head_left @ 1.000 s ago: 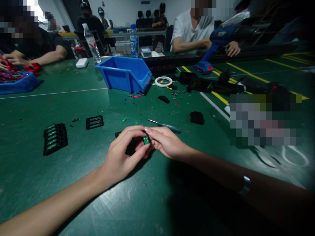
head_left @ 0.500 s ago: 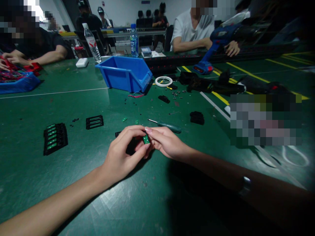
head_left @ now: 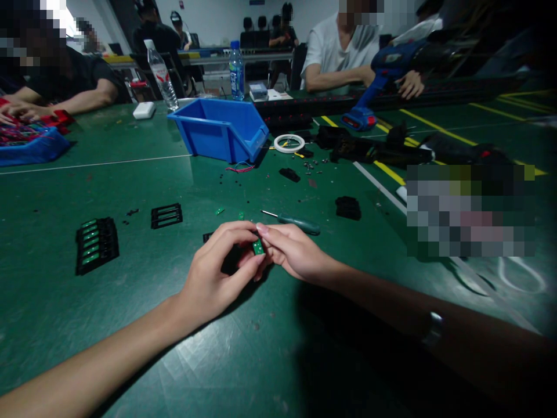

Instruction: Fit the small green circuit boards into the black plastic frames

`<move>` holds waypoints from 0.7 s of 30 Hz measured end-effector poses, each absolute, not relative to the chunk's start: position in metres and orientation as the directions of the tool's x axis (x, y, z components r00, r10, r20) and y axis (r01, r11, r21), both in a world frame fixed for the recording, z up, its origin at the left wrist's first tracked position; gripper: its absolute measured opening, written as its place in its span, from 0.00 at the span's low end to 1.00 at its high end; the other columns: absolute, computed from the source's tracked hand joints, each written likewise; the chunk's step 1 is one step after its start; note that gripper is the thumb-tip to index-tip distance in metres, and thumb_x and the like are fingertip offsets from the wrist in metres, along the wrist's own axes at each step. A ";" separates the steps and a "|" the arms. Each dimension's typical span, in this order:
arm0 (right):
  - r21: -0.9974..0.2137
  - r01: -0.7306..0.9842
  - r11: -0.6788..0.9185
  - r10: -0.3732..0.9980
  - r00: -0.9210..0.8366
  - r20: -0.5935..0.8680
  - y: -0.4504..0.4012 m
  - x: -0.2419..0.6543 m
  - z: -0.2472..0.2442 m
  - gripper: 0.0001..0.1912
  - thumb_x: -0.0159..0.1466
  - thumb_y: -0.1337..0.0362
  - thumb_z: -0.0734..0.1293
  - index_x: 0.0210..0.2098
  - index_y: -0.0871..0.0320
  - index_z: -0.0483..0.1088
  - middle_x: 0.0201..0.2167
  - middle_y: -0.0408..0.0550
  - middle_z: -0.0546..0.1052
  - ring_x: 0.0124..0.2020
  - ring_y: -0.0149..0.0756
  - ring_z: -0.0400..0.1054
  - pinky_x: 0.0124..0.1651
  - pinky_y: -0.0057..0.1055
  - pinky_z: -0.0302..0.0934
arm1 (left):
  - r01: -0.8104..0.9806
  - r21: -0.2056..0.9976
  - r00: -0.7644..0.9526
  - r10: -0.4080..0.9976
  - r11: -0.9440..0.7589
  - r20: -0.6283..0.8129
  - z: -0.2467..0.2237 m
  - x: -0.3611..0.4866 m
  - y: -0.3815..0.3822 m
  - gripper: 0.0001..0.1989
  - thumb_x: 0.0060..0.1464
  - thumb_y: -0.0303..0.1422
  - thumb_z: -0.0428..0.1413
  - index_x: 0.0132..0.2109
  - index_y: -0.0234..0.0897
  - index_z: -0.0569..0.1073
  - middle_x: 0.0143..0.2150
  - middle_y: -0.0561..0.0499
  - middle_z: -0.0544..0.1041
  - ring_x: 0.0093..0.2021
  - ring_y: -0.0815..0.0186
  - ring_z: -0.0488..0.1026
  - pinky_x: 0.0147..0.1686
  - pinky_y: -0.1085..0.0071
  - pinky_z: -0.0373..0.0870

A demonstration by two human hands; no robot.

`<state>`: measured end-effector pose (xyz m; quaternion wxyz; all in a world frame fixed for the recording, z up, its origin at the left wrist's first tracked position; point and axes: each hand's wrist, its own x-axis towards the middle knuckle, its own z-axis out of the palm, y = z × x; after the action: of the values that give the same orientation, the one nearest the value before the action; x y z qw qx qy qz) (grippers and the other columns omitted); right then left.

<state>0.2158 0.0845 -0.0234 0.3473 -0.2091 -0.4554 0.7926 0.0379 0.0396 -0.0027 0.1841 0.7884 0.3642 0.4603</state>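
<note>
Between my two hands, above the green tabletop, is a small green circuit board [head_left: 258, 247]. My left hand [head_left: 221, 261] curls around its left side, with the thumb at its lower end. My right hand [head_left: 293, 248] pinches at its upper right, thumb on top. Fingers hide part of the board, so I cannot tell what else is held with it. A black part [head_left: 208, 237] pokes out behind my left hand. Just beyond the hands lie a small green piece [head_left: 241, 216] and a screwdriver [head_left: 300, 224] with a green handle.
To the left are a black holder [head_left: 97, 245] with several green boards and a black slotted frame [head_left: 166, 215]. A blue bin [head_left: 217, 130], a white ring [head_left: 289, 144] and loose screws lie farther back. A black part [head_left: 348, 208] sits right; a cordless drill [head_left: 376, 81] stands beyond. Co-workers sit opposite.
</note>
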 end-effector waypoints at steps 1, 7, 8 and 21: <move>-0.867 -0.360 -0.343 0.741 -0.671 -0.014 0.085 0.216 -0.023 0.22 0.67 0.49 0.69 0.43 0.66 0.74 0.25 0.49 0.78 0.25 0.34 0.76 0.31 0.30 0.75 | 0.403 0.628 0.311 0.744 -0.666 0.591 -0.003 0.038 0.040 0.12 0.59 0.24 0.61 0.50 0.37 0.72 0.53 0.46 0.76 0.53 0.63 0.75 0.51 0.68 0.72; -0.861 -0.371 -0.348 0.737 -0.676 -0.006 0.086 0.216 -0.023 0.23 0.68 0.48 0.68 0.42 0.66 0.73 0.25 0.49 0.79 0.24 0.34 0.76 0.30 0.31 0.76 | 0.396 0.628 0.317 0.742 -0.670 0.591 -0.002 0.039 0.040 0.13 0.60 0.24 0.61 0.51 0.37 0.72 0.54 0.45 0.76 0.51 0.65 0.75 0.50 0.69 0.72; -0.858 -0.375 -0.351 0.736 -0.677 -0.005 0.086 0.216 -0.023 0.23 0.68 0.48 0.68 0.42 0.66 0.73 0.25 0.49 0.79 0.24 0.34 0.76 0.30 0.31 0.76 | 0.398 0.626 0.319 0.741 -0.671 0.591 -0.002 0.038 0.041 0.13 0.60 0.24 0.61 0.51 0.36 0.72 0.54 0.45 0.76 0.51 0.65 0.75 0.51 0.70 0.72; -0.905 -0.312 -0.289 0.707 -0.707 0.018 0.081 0.224 -0.012 0.14 0.67 0.57 0.70 0.38 0.65 0.73 0.31 0.50 0.78 0.32 0.36 0.77 0.37 0.32 0.74 | 0.391 0.638 0.315 0.748 -0.663 0.584 -0.003 0.038 0.042 0.12 0.60 0.24 0.61 0.50 0.36 0.72 0.54 0.45 0.76 0.55 0.64 0.74 0.54 0.68 0.70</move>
<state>0.2242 0.0812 -0.0120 0.3272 -0.1982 -0.4983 0.7780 0.0381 0.0417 -0.0029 0.1938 0.7873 0.3617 0.4602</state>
